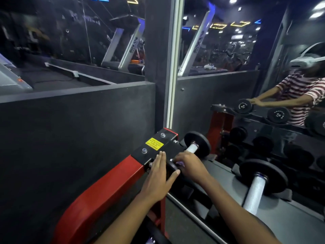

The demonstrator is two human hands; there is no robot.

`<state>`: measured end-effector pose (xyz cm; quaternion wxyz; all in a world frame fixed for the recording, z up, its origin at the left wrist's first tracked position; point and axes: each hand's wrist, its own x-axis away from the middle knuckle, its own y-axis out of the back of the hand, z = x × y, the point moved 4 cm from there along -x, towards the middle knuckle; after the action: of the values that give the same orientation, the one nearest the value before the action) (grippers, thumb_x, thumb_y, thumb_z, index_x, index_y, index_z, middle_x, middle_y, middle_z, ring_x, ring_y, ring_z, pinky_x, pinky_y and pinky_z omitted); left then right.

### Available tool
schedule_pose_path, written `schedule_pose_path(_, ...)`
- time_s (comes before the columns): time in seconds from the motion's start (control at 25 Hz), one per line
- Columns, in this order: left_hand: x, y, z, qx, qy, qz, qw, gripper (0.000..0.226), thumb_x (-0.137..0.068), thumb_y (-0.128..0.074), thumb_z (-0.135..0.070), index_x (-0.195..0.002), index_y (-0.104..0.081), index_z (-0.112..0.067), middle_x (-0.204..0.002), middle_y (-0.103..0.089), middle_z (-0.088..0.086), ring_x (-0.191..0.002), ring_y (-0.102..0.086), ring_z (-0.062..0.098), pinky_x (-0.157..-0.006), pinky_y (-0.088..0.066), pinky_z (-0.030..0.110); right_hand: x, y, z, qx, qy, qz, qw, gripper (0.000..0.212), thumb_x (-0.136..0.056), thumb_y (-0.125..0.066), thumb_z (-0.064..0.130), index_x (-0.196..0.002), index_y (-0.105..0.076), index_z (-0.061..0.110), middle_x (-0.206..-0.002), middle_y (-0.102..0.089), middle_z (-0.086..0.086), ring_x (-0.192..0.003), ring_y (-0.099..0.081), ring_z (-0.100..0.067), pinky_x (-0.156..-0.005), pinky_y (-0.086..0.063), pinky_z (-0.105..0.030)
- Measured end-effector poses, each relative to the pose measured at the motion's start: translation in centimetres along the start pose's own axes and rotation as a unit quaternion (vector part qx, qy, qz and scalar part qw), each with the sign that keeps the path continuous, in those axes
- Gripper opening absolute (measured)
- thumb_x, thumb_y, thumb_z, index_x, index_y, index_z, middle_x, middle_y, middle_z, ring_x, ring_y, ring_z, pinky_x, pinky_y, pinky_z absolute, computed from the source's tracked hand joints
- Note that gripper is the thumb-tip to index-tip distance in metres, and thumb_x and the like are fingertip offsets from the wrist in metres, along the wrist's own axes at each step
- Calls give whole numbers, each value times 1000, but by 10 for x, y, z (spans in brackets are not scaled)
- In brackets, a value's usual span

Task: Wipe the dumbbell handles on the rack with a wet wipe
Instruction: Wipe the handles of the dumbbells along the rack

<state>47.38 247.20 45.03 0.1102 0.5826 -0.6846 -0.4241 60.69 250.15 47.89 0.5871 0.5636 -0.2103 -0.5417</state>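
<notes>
At the rack's [123, 175] left end, the left hand [158, 175] lies flat-fingered on a dumbbell's [191, 148] near plate; the right hand [189, 166] curls around its handle, a wipe [180, 163] barely visible beneath. The dumbbell looks heavy, rigid — its knurled handle likely grippy.

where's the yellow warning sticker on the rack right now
In the head view the yellow sticker sits on the rack's black end plate, between two bolts, just beyond the left hand.
</notes>
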Motion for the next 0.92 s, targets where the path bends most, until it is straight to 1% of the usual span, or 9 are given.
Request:
schedule_pose_path(0.04,1,0,1,-1,1,2,1000,85,-93,-46,-50,-150,2,-9,-159,4,1,-145,7,10,-116,1,23,0,-1,-2,-24,11,12,1000,24,-76,-60,0,-89,-75,14,-89,-71,-2,-84,-63,-20,-72,-48,-25)
schedule_pose_path(0.12,2,0,2,-7,3,5,1000,89,-91,-47,-52,-150,4,-8,-159,6,2,-145,8,11,-116,2,23,0,1,-7,-74,10,23,997,27,-72,-62,-4,-89,-76,10,-93,-73,-1,-82,-63,-7,-70,-41,-6)
schedule_pose_path(0.2,2,0,0,-15,4,6,1000,91,-91,-47,-53,-150,6,-8,-159,7,2,-145,8,11,-117,1,25,-2,4,-10,-68,10,38,997,27,-71,-63,-5,-90,-77,9,-95,-73,-1,-84,-63,-5,-69,-38,0)
schedule_pose_path(0.28,1,0,0,-32,6,12,999,91,-91,-45,-56,-150,7,-8,-159,8,3,-145,9,12,-119,-1,29,-8,7,-16,-53,2,45,998,21,-73,-69,-2,-88,-77,10,-94,-73,-2,-86,-67,-9,-71,-37,1)
schedule_pose_path(0.36,2,0,1,-40,10,17,999,92,-91,-43,-58,-150,7,-8,-159,8,4,-145,8,13,-119,-3,32,-19,13,-32,-40,-32,17,999,14,-76,-72,5,-87,-78,10,-93,-74,-4,-88,-67,-14,-75,-41,-5)
schedule_pose_path(0.48,3,0,0,-39,16,23,999,92,-91,-41,-59,-149,9,-9,-159,9,4,-145,10,13,-119,-3,33,-32,22,-61,6,-115,-20,993,19,-80,-65,8,-92,-77,16,-98,-71,-6,-98,-63,-24,-85,-50,-31)
schedule_pose_path(0.56,4,-1,0,-42,20,28,999,91,-91,-40,-59,-149,10,-10,-159,10,4,-145,11,13,-119,-1,32,-33,23,-64,52,-122,-24,991,21,-79,-59,6,-91,-75,13,-101,-70,-8,-103,-61,-27,-84,-50,-39)
schedule_pose_path(0.76,3,0,0,-51,22,34,998,91,-91,-38,-61,-149,10,-10,-159,10,4,-145,11,14,-118,0,30,-27,23,-56,51,-128,-36,990,27,-85,-56,6,-105,-73,13,-110,-68,-5,-108,-54,-25,-90,-46,-37)
schedule_pose_path(0.92,3,0,0,-60,22,32,997,92,-91,-37,-61,-149,10,-9,-159,9,4,-145,10,15,-118,1,29,-17,15,-36,-5,-48,-3,999,18,-82,-68,10,-98,-76,14,-100,-72,-4,-97,-63,-20,-84,-51,-33)
